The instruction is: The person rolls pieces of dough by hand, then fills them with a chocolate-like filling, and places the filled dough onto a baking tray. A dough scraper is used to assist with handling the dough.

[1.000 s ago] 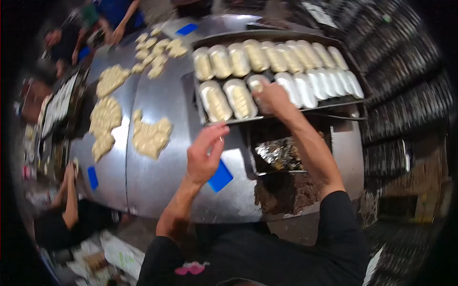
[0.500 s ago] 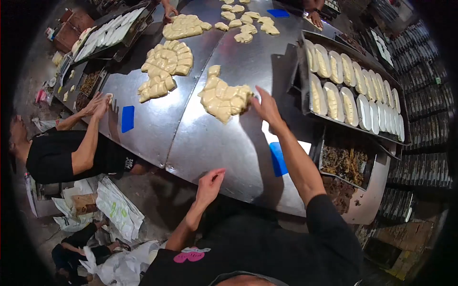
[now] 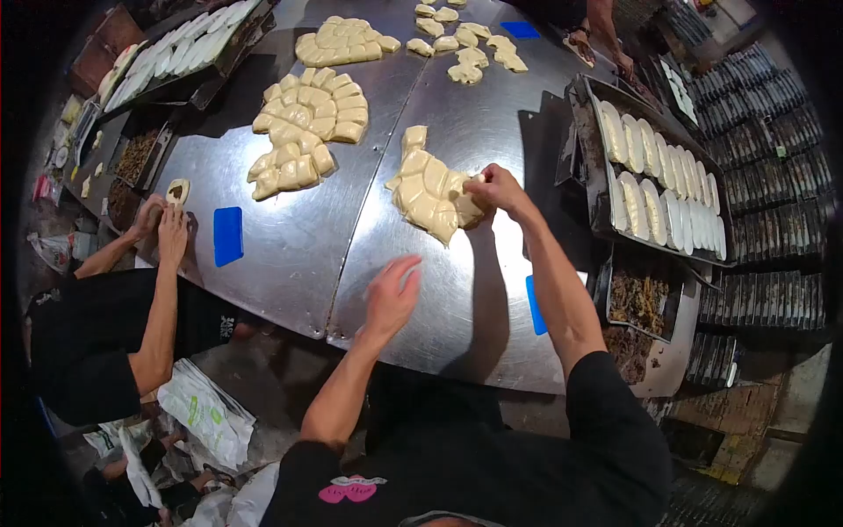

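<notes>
A cluster of pale dough pieces point(image 3: 428, 189) lies on the metal table point(image 3: 439, 303) in front of me. At the cluster's right edge my right hand point(image 3: 498, 188) pinches a bit of the dough between thumb and fingers. My left hand point(image 3: 392, 294) hovers over the table's near side, below the cluster, fingers apart and holding nothing. Partly hidden behind my right forearm is a blue scraper point(image 3: 535, 307). To the right, a tray point(image 3: 597, 198) holds two rows of white paper liners, several with long dough pieces in them.
A co-worker's hands point(image 3: 167, 224) press a flat dough piece point(image 3: 178, 191) at left, beside another blue scraper point(image 3: 228, 236). More dough clusters point(image 3: 312, 105) lie farther back. A filling tray point(image 3: 641, 294) stands at right. Another person's hands point(image 3: 601, 48) are at the far side.
My right hand has closed on the dough at the cluster's right edge. My left hand has moved up and forward over the table. The view has shifted slightly, and the left co-worker's hands are lower.
</notes>
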Motion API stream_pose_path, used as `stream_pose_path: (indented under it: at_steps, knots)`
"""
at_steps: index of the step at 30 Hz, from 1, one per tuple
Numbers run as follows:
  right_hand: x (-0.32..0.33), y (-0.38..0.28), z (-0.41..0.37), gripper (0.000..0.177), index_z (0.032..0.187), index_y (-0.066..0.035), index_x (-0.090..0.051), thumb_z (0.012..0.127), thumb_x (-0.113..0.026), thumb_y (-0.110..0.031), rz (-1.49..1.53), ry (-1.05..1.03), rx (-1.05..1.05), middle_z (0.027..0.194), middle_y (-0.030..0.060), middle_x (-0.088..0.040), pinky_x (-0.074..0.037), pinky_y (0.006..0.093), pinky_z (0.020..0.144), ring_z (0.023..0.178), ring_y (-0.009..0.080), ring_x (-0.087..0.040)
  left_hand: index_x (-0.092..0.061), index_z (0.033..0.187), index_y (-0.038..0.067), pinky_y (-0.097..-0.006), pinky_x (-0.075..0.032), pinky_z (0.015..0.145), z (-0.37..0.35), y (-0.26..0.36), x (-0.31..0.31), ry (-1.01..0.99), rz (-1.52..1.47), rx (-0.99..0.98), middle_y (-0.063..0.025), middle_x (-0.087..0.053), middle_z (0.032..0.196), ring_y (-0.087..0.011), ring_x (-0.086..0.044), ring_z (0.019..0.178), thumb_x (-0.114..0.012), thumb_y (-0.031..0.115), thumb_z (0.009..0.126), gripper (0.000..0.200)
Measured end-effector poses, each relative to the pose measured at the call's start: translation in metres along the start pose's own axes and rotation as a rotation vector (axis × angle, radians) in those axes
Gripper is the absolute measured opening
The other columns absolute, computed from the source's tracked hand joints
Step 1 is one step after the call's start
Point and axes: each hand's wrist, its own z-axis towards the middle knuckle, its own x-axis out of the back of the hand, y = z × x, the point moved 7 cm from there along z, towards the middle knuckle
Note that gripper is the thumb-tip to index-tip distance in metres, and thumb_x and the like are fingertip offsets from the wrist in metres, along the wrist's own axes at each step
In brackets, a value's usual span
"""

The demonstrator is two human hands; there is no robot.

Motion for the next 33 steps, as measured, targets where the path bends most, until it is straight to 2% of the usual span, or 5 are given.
stream_pose_path:
  at_steps: [6, 15, 19, 22, 33]
  knots:
    - [0.028, 0.03, -0.047, 0.026, 0.092, 0.002, -0.055, 0.076, -0.069, -0.013, 0.335, 0.275, -0.032, 0.077, 0.0108, -0.064, -0.048, 0.0282, 0.062, 0.071, 0.0146, -0.061, -0.037, 0.14, 0.0, -0.0597, -0.014, 0.111, 0.082, 0.014, -0.13, -0.168, 0.751, -0.463, -0.0168, -0.035, 0.147, -0.0299, -0.033, 0.137, -0.057, 0.027, 0.088, 0.061]
    - [0.19, 0.011, -0.244, 0.034, 0.118, 0.002, -0.044, 0.087, -0.058, 0.004, 0.752, 0.645, 0.174, 0.103, 0.015, -0.062, -0.054, 0.0311, 0.083, 0.094, 0.0208, -0.064, -0.033, 0.141, -0.004, -0.0607, -0.016, 0.111, 0.079, 0.033, -0.157, -0.35, 0.905, -0.295, -0.0205, -0.031, 0.148, -0.0355, -0.029, 0.138, -0.063, 0.032, 0.085, 0.073]
    - [0.13, 0.021, -0.243, 0.034, 0.122, -0.001, -0.051, 0.088, -0.057, 0.002, 0.635, 0.215, 0.173, 0.106, 0.0087, -0.062, -0.051, 0.0249, 0.077, 0.094, 0.014, -0.062, -0.036, 0.141, 0.001, -0.0377, -0.04, 0.102, 0.039, 0.113, -0.192, -0.504, -0.73, 0.163, -0.017, -0.05, 0.134, -0.0218, -0.047, 0.124, -0.053, 0.028, 0.097, 0.054]
    - [0.132, -0.026, -0.259, 0.027, 0.114, -0.001, -0.061, 0.087, -0.063, -0.002, 0.297, 0.407, 0.376, 0.104, 0.0082, -0.063, -0.052, 0.0247, 0.077, 0.093, 0.0136, -0.061, -0.041, 0.137, -0.001, -0.0325, -0.046, 0.095, 0.026, 0.124, -0.193, -0.565, -0.77, 0.071, -0.0119, -0.056, 0.125, -0.018, -0.056, 0.111, -0.052, 0.02, 0.098, 0.045]
    - [0.032, -0.051, -0.268, 0.025, 0.086, -0.001, -0.061, 0.096, -0.056, -0.023, 0.924, 0.665, 0.125, 0.075, -0.0016, -0.059, -0.044, 0.0212, 0.063, 0.069, 0.0062, -0.053, -0.054, 0.079, 0.003, -0.0388, -0.045, 0.053, -0.004, 0.149, -0.095, 0.26, -0.118, -0.655, -0.0134, -0.057, 0.068, -0.0315, -0.057, 0.056, -0.056, 0.019, 0.093, 0.022]
